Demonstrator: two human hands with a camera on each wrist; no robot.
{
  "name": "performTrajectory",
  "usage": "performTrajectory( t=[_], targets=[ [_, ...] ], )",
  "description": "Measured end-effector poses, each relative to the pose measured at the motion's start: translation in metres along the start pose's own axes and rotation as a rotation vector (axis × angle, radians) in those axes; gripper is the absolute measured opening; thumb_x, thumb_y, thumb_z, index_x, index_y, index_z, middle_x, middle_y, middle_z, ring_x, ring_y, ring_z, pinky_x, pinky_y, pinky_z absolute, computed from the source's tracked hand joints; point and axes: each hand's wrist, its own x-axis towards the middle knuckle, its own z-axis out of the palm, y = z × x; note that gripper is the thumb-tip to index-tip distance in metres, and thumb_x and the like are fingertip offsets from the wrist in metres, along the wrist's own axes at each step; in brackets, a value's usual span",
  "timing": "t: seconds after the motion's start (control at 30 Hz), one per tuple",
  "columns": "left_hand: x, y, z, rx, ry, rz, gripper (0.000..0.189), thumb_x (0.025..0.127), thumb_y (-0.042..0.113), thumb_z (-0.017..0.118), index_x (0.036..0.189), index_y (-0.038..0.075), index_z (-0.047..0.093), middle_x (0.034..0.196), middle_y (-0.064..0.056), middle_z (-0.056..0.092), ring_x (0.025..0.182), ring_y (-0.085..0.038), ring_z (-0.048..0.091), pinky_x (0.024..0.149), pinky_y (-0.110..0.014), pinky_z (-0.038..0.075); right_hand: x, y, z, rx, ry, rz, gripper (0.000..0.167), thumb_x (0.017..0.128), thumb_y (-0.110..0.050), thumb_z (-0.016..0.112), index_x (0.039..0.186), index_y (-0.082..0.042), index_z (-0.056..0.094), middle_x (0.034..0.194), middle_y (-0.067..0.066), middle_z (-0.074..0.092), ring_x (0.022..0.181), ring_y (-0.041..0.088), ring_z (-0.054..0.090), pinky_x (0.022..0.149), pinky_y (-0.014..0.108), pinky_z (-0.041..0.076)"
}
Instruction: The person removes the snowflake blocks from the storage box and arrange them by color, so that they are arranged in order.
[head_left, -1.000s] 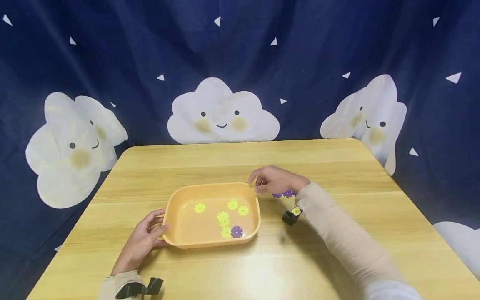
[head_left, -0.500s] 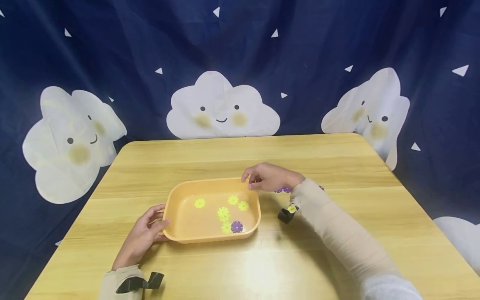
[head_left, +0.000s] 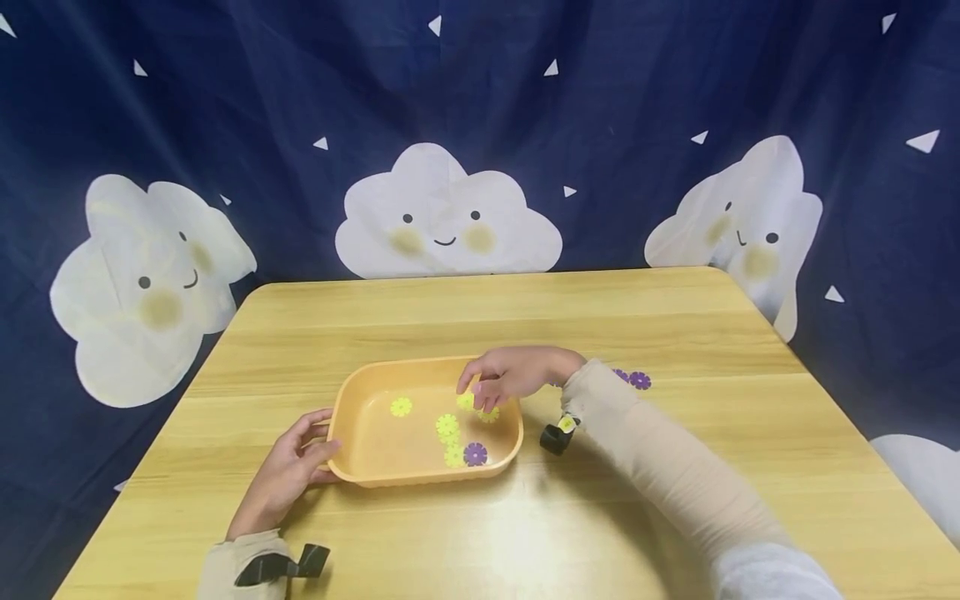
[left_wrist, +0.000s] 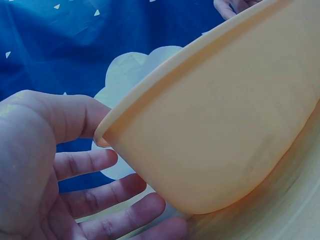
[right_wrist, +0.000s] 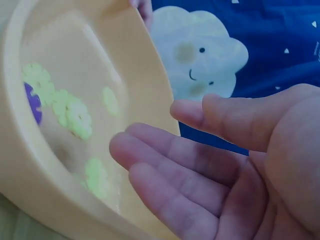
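An orange plastic basin (head_left: 397,454) stands on the table, with several yellow flower-shaped plastic pieces (head_left: 447,427) and a purple flower piece (head_left: 476,454) on its floor. My left hand (head_left: 281,475) holds the basin's left end; in the left wrist view the thumb hooks over the rim (left_wrist: 165,75) and the fingers lie along the outer wall. Over the basin's back right corner, my right hand (head_left: 517,372) reaches inward above the yellow pieces. The right wrist view has its fingers (right_wrist: 175,155) extended and holding nothing.
More purple flower pieces (head_left: 640,380) lie on the wooden table (head_left: 360,325) to the right of the basin, partly behind my right forearm. A dark blue curtain (head_left: 480,92) with white clouds hangs beyond the table's far edge.
My right hand has moved left and nearer, from the basin's back right rim to above its inside. More purple pieces show past the forearm. The left hand keeps its hold.
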Motion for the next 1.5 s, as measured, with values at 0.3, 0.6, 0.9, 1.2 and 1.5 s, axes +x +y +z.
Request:
performTrajectory(
  t=[0.3,0.6,0.9,1.2,1.5],
  targets=[
    [0.0,0.0,0.001,0.006,0.001,0.01,0.055,0.097,0.015,0.06,0.144,0.001,0.034,0.128,-0.026,0.044,0.093,-0.022,0.063,0.072,-0.041,0.06,0.012,-0.005,0.013,-0.026,-0.146,0.075,0.036,0.102,-0.011,0.046,0.138,-0.005,0.044,0.117,0.016,0.064,0.106,0.023,0.064,0.09,0.029,0.053],
    [-0.001,-0.002,0.001,0.016,-0.009,0.012,0.055,0.098,0.016,0.059,0.144,0.002,0.034,0.129,-0.027,0.044,0.095,-0.025,0.062,0.073,-0.041,0.06,0.026,-0.014,0.031,-0.189,-0.249,0.129,0.04,0.104,-0.022,0.046,0.143,-0.013,0.041,0.116,0.007,0.061,0.108,0.012,0.057,0.099,0.022,0.043],
    [-0.005,-0.006,0.0,0.007,0.0,-0.014,0.054,0.097,0.013,0.059,0.144,0.002,0.034,0.128,-0.027,0.044,0.095,-0.025,0.062,0.072,-0.04,0.06,0.036,-0.02,0.04,-0.172,-0.283,0.196,0.045,0.103,-0.028,0.049,0.145,-0.018,0.04,0.131,0.007,0.047,0.097,0.013,0.058,0.086,0.024,0.05],
    [-0.001,-0.002,0.0,0.02,-0.013,0.009,0.055,0.097,0.015,0.06,0.144,0.002,0.034,0.128,-0.026,0.044,0.094,-0.024,0.062,0.072,-0.04,0.06,0.044,-0.023,0.027,-0.116,-0.21,0.251,0.043,0.103,-0.027,0.048,0.145,-0.018,0.042,0.13,0.003,0.05,0.108,0.019,0.06,0.093,0.028,0.049],
    [-0.002,0.0,0.001,0.023,-0.007,-0.005,0.054,0.097,0.015,0.06,0.144,0.002,0.035,0.128,-0.026,0.044,0.095,-0.024,0.061,0.072,-0.04,0.06,0.059,-0.013,0.018,0.126,-0.118,0.247,0.044,0.103,-0.015,0.047,0.146,-0.012,0.038,0.149,0.016,0.036,0.129,0.035,0.046,0.1,0.038,0.047]
  ],
)
